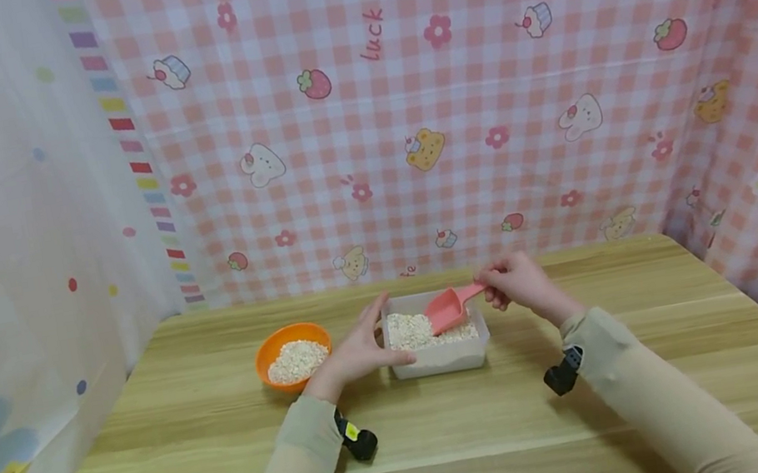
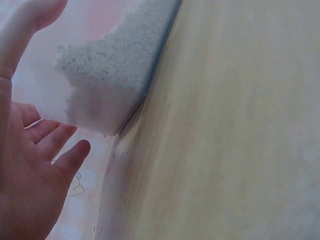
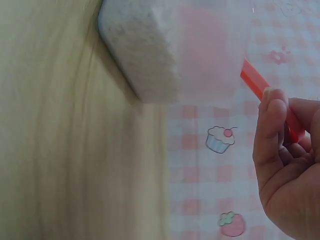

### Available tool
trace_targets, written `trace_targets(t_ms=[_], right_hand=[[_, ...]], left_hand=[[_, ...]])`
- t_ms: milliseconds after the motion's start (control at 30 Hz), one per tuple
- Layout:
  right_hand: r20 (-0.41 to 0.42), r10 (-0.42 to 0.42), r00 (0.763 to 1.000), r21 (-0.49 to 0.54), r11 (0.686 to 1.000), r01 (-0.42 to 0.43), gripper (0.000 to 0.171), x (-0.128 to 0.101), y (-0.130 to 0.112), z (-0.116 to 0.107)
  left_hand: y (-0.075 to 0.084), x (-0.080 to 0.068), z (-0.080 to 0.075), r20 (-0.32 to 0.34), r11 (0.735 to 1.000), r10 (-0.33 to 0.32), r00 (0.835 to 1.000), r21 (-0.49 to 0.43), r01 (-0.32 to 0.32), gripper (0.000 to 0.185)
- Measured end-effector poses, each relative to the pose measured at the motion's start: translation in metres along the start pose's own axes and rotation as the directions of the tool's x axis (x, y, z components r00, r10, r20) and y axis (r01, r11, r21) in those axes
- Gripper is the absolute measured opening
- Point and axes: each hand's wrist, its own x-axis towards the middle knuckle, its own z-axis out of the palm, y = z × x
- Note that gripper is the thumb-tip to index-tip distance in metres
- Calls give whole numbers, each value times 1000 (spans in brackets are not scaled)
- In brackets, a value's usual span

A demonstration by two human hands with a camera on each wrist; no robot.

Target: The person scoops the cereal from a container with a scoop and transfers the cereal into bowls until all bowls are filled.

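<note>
Beige sleeves [image 1: 304, 461], black wrist cameras [image 1: 358, 441]

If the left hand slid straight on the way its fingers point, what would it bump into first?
Probably only the pink checked cloth backdrop. The left hand lies open along the side of the clear plastic tub of pale grains, fingers pointing past it, though depth is unclear.

My head view is bright and evenly lit, soft light from above, with only faint shadows under my sleeves on the table [image 1: 458, 425] toward 6 o'clock. The edges bow outward, most at 9 and 3 o'clock, where the curtain [image 1: 1, 210] looks washed out. Both wrist views are pale and hazy: the tub [image 2: 107, 75] is soft and overexposed, and my right hand [image 3: 287, 165] at 4 o'clock is blurred.
</note>
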Motion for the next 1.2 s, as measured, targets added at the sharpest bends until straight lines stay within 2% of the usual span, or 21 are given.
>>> trace_targets(t_ms=[233,467,767,1200], right_hand=[[-4,27,1000,104,994,-26,27,0,17,4],[-7,73,997,150,986,-71,31,2,15,12],[11,75,997,99,992,-76,28,6,2,24],[39,32,999,43,999,-33,26,13,-15,49]], left_hand=[[-1,0,0,-1,1000,-1,1000,10,1,112],[-1,0,0,8,1000,-6,1000,14,6,113],[-2,0,0,0,999,-13,1000,44,13,113],[-2,0,-1,12,1000,-14,1000,0,14,113]])
